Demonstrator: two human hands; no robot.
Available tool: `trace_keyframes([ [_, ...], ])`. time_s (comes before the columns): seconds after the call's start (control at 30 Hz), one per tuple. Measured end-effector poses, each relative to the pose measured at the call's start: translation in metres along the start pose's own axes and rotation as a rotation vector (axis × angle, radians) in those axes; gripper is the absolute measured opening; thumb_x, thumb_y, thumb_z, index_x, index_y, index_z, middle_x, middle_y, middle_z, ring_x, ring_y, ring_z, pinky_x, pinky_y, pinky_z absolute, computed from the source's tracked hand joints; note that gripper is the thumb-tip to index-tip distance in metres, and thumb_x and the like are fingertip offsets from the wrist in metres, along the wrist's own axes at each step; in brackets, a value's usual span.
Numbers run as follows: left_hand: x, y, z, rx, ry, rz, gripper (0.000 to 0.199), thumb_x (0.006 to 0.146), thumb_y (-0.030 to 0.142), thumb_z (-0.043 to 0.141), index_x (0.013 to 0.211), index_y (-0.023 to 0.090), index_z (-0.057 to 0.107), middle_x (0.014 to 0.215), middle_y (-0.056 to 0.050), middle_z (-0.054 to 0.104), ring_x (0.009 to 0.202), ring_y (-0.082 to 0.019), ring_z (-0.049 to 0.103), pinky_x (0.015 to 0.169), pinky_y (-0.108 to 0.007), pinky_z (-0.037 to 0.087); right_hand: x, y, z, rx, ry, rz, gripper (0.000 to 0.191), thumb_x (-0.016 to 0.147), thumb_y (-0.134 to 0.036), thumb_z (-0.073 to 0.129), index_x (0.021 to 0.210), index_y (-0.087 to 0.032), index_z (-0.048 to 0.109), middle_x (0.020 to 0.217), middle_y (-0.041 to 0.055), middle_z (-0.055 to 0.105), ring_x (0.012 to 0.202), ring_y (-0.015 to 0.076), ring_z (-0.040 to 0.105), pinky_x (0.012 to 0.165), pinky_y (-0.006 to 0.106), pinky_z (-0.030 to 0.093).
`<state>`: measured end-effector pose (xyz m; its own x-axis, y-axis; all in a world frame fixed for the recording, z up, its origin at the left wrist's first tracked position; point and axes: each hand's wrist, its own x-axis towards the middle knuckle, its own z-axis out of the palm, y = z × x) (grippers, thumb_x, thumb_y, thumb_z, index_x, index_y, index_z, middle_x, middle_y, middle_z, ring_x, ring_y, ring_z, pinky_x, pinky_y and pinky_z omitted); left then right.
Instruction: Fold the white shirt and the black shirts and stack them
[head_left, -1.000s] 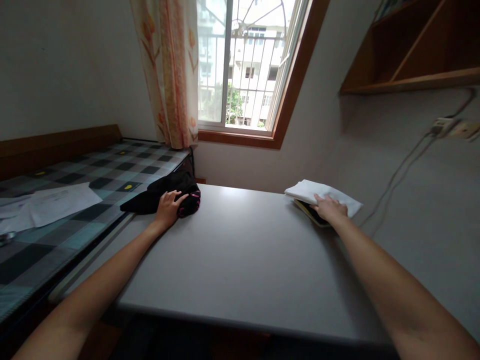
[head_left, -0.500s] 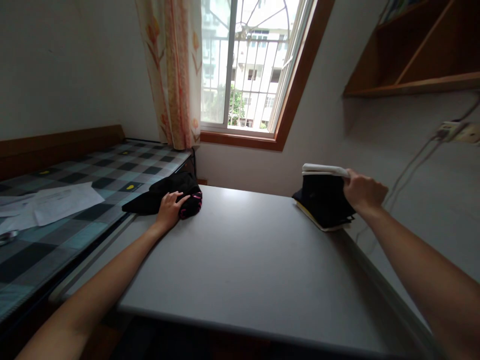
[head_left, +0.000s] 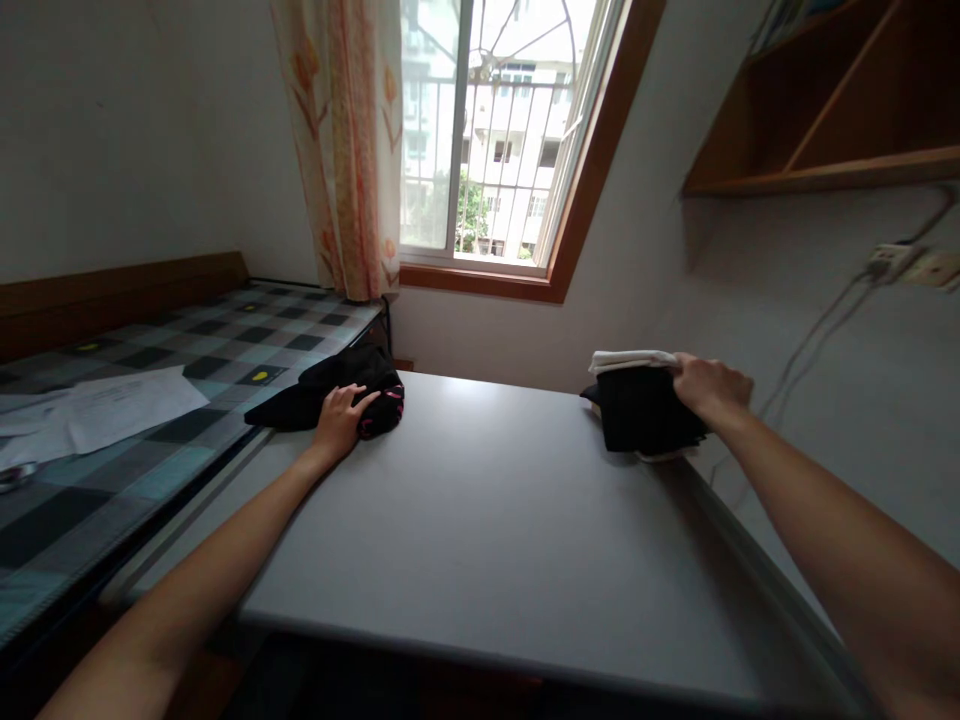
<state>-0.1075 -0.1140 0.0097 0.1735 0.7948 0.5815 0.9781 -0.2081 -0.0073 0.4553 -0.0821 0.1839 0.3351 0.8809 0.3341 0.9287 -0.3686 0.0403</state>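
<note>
My left hand point(head_left: 343, 418) rests on a soft black bundle point(head_left: 352, 365) with pink trim at the table's far left corner. Its fingers are spread and slightly bent over the bundle. At the far right, my right hand point(head_left: 709, 385) is closed on the upper corner of a folded black cloth-like piece point(head_left: 641, 412) with a white top edge. The piece hangs upright in front of another dark thing point(head_left: 589, 393), most of which it hides. A pale edge shows beneath them. Both lie on or just above the light table point(head_left: 472, 520).
A bed with a checked cover point(head_left: 195, 350) runs along the left, with paper sheets point(head_left: 135, 405) on it. A window point(head_left: 487, 150) and a curtain point(head_left: 356, 150) are behind. On the right are a wall shelf point(head_left: 825, 170) and a socket with cables point(head_left: 889, 262).
My right hand and the black-and-white folded piece have moved down and slightly left, covering more of the dark thing behind. My left hand has stayed on the bundle.
</note>
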Motion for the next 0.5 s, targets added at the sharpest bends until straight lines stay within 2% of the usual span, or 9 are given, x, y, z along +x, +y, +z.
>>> trace_keyframes([
  [0.07, 0.0, 0.0, 0.0, 0.018, -0.001, 0.001, 0.048, 0.084, 0.013, 0.048, 0.129, 0.026, 0.059, 0.128, -0.011, 0.055, 0.123, -0.029, 0.045, 0.109, -0.048, 0.031, 0.008, 0.008, -0.003, 0.072, 0.054, 0.119, 0.043, 0.094, -0.035, 0.038, 0.124, -0.017, 0.064, 0.111, 0.0264, 0.065, 0.101, 0.0334, 0.062, 0.07, 0.038, 0.037],
  [0.17, 0.001, 0.0, 0.0, 0.033, 0.001, 0.01, 0.049, 0.083, 0.013, 0.048, 0.129, 0.025, 0.058, 0.127, -0.012, 0.056, 0.123, -0.029, 0.045, 0.108, -0.048, 0.031, 0.018, 0.017, -0.009, 0.169, 0.203, 0.34, 0.047, 0.094, -0.033, 0.036, 0.123, -0.009, 0.064, 0.112, 0.031, 0.063, 0.104, 0.033, 0.061, 0.073, 0.038, 0.039],
  [0.23, 0.001, 0.0, 0.0, 0.041, 0.001, 0.014, 0.048, 0.083, 0.013, 0.048, 0.129, 0.025, 0.059, 0.127, -0.012, 0.056, 0.123, -0.029, 0.045, 0.108, -0.047, 0.031, 0.019, 0.019, -0.008, 0.163, 0.279, 0.367, 0.047, 0.094, -0.033, 0.035, 0.123, -0.007, 0.063, 0.11, 0.0317, 0.063, 0.104, 0.0326, 0.061, 0.074, 0.039, 0.039],
  [0.27, 0.001, 0.0, 0.0, 0.042, 0.0, 0.014, 0.048, 0.083, 0.013, 0.048, 0.129, 0.025, 0.059, 0.127, -0.012, 0.056, 0.123, -0.029, 0.045, 0.108, -0.047, 0.031, 0.017, 0.018, -0.004, 0.131, 0.279, 0.327, 0.047, 0.095, -0.034, 0.036, 0.123, -0.008, 0.064, 0.109, 0.0313, 0.064, 0.103, 0.0325, 0.061, 0.074, 0.039, 0.039],
  [0.33, 0.0, -0.001, 0.0, 0.038, -0.001, 0.012, 0.049, 0.083, 0.013, 0.048, 0.129, 0.026, 0.059, 0.127, -0.011, 0.055, 0.123, -0.028, 0.045, 0.109, -0.047, 0.031, 0.008, 0.012, 0.008, 0.021, 0.184, 0.174, 0.043, 0.095, -0.034, 0.038, 0.117, -0.011, 0.067, 0.105, 0.0294, 0.066, 0.099, 0.0323, 0.063, 0.073, 0.039, 0.039],
  [0.4, 0.0, -0.001, 0.001, 0.024, 0.003, 0.009, 0.049, 0.083, 0.013, 0.048, 0.129, 0.026, 0.058, 0.127, -0.011, 0.055, 0.123, -0.029, 0.045, 0.109, -0.048, 0.03, -0.008, 0.003, 0.025, -0.11, 0.028, -0.028, 0.038, 0.095, -0.031, 0.04, 0.107, -0.013, 0.071, 0.1, 0.0265, 0.068, 0.094, 0.0319, 0.066, 0.071, 0.038, 0.04],
  [0.47, 0.0, -0.002, 0.003, 0.012, 0.006, 0.01, 0.049, 0.083, 0.013, 0.047, 0.129, 0.025, 0.058, 0.128, -0.012, 0.054, 0.124, -0.029, 0.044, 0.11, -0.048, 0.029, -0.027, -0.007, 0.043, -0.213, -0.078, -0.275, 0.032, 0.094, -0.026, 0.043, 0.102, -0.013, 0.072, 0.097, 0.0238, 0.07, 0.089, 0.0308, 0.067, 0.069, 0.036, 0.042],
  [0.5, 0.0, -0.003, 0.003, 0.011, 0.005, 0.012, 0.049, 0.084, 0.013, 0.047, 0.13, 0.025, 0.058, 0.129, -0.012, 0.054, 0.124, -0.029, 0.044, 0.11, -0.048, 0.029, -0.037, -0.012, 0.051, -0.245, -0.128, -0.349, 0.031, 0.093, -0.022, 0.043, 0.101, -0.012, 0.071, 0.096, 0.0234, 0.07, 0.087, 0.0301, 0.068, 0.069, 0.035, 0.043],
])
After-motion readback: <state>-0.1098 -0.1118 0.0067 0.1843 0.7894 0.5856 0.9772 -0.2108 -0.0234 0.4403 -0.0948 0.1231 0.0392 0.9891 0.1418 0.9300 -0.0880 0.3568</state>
